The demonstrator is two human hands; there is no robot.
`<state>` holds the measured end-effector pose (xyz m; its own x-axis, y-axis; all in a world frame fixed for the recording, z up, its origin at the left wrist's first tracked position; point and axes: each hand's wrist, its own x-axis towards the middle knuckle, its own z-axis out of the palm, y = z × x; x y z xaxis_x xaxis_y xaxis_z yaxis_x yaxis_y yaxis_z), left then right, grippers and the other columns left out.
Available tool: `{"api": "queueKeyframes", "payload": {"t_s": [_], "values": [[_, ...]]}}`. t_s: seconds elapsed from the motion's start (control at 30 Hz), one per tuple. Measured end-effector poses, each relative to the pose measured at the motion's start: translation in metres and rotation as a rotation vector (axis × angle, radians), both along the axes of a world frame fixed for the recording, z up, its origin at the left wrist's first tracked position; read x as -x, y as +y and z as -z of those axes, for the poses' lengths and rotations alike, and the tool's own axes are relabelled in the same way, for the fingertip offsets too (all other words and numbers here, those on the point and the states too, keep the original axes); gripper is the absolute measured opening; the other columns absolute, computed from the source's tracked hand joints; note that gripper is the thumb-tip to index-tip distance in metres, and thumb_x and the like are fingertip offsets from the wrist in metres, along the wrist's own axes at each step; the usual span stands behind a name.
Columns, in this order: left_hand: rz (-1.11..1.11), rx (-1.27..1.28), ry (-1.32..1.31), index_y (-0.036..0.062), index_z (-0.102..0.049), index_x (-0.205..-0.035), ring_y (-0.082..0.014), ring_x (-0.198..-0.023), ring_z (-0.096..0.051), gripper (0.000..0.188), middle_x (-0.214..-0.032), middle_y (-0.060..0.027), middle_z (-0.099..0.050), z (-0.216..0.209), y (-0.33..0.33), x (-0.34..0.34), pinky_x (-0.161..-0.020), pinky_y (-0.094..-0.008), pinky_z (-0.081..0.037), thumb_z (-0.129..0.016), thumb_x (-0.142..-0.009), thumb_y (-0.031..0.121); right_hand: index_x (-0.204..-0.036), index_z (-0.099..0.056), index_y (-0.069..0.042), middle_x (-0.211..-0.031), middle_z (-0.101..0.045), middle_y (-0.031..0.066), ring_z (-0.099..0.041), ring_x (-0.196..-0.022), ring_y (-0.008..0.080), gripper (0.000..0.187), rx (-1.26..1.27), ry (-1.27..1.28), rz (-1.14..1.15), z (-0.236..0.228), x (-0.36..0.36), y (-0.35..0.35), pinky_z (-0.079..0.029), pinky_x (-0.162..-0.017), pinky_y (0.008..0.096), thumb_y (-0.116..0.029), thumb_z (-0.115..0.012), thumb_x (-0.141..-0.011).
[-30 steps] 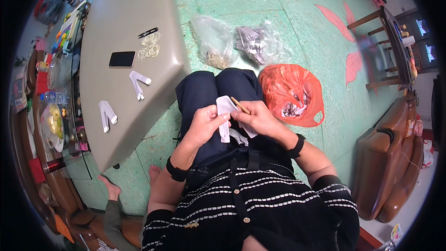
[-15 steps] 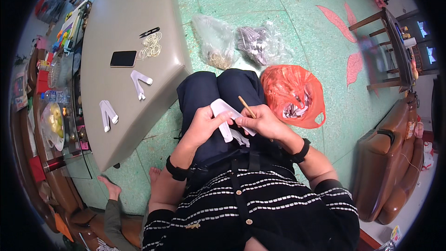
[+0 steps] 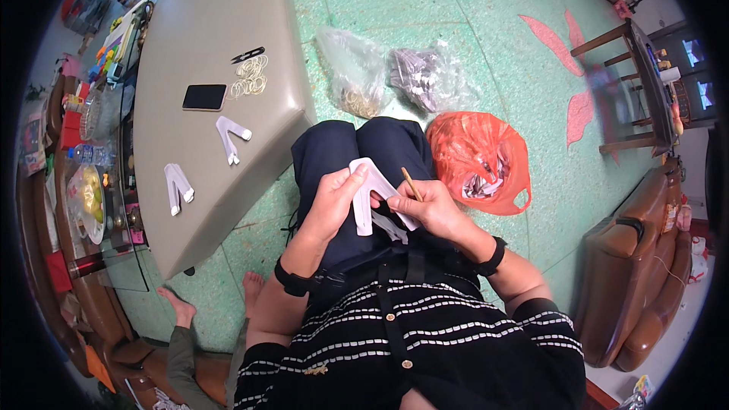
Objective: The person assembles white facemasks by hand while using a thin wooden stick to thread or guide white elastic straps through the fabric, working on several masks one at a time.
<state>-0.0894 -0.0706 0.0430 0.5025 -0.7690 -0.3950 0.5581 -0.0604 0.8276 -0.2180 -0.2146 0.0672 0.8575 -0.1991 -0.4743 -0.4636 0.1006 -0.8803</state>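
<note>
Over my lap I hold a white V-shaped fabric piece [image 3: 364, 215], its point away from me and its two legs toward me. My left hand [image 3: 332, 201] pinches it near the point, thumb on top. My right hand [image 3: 434, 210] keeps a thin wooden stick [image 3: 412, 184] between thumb and fingers, the stick's end poking up. The same hand's fingertips touch the right leg of the fabric piece. Another white strip [image 3: 391, 229] lies below on my dark trousers, partly hidden.
On the padded bench [image 3: 220, 0] to the left lie two similar V-shaped pieces [image 3: 178, 190], a phone [image 3: 203, 97], pale looped bands [image 3: 249, 77] and black thread snips [image 3: 248, 55]. Clear plastic bags [image 3: 429, 76] and a red bag [image 3: 482, 144] stand on the floor. Another person's foot [image 3: 178, 307] shows lower left.
My left thumb has shifted up toward the point of the V-shaped piece, which now faces up more openly. My right hand has moved slightly right with the stick still in it.
</note>
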Motion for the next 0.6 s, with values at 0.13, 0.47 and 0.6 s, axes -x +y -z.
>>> {"api": "queueKeyframes", "payload": {"t_s": [0.13, 0.47, 0.6], "values": [[0.117, 0.017, 0.060, -0.0027, -0.060, -0.093, -0.0121, -0.069, -0.061, 0.026, -0.079, -0.0069, -0.063, 0.000, 0.007, -0.005, -0.063, -0.0242, -0.050, -0.052, -0.092, 0.021, -0.076, -0.061, -0.002, -0.058, -0.050, -0.0037, -0.042, -0.054, 0.0039, 0.025, 0.023, 0.004, 0.014, 0.000, 0.002, -0.001, -0.034, -0.049, 0.0234, -0.026, -0.064, -0.084], [0.377, -0.045, -0.027, -0.0033, -0.063, -0.091, -0.0135, -0.071, -0.063, 0.018, -0.080, -0.0084, -0.066, 0.007, 0.010, 0.011, -0.064, -0.0240, -0.050, -0.057, -0.089, 0.013, -0.075, -0.057, -0.003, -0.062, -0.048, -0.0048, -0.039, -0.057, 0.0031, 0.024, 0.046, -0.088, 0.094, 0.017, -0.010, -0.016, -0.033, -0.049, 0.0227, -0.024, -0.064, -0.085], [0.429, -0.075, -0.036, -0.0033, -0.062, -0.089, -0.0135, -0.065, -0.063, 0.018, -0.078, -0.0092, -0.066, 0.012, 0.010, 0.011, -0.058, -0.0234, -0.051, -0.060, -0.087, 0.014, -0.072, -0.055, -0.004, -0.060, -0.047, -0.0049, -0.040, -0.055, 0.0032, 0.024, 0.112, -0.029, 0.077, 0.019, -0.012, -0.020, -0.033, -0.048, 0.0228, -0.023, -0.064, -0.084]]}}
